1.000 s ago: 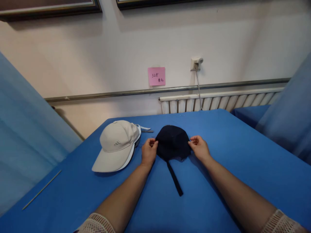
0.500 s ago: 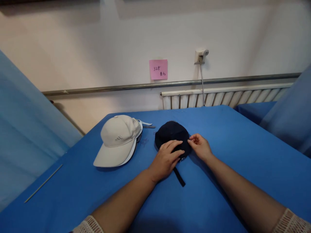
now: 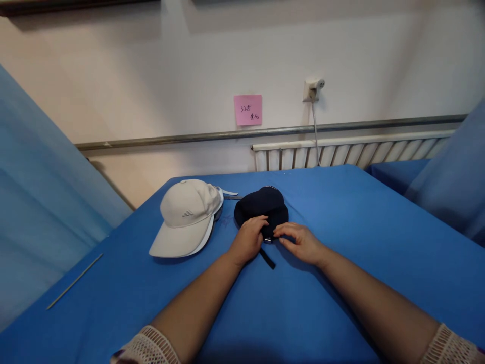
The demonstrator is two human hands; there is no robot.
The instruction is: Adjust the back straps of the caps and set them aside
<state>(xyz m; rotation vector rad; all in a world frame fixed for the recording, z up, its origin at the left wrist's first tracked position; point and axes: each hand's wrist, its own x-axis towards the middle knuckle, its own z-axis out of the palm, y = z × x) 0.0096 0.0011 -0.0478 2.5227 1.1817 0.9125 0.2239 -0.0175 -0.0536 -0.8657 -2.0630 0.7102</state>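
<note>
Touching the dark cap (image 3: pixel 261 201), left hand (image 3: pixel 248 243) and right hand (image 3: pixel 303 245) are apart — a pale cap (image 3: pixel 186 210) nearby.

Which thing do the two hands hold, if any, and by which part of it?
The dark cap, at its near edge: left hand beside the strap, right hand near the metal buckle. Whether either grips firmly cannot be told.

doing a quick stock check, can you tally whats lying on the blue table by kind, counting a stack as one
stack of caps, beige one on top: 1 (cannot tell how many caps are in it)
loose dark cap: 1
thin stick: 1
total: 3
</note>
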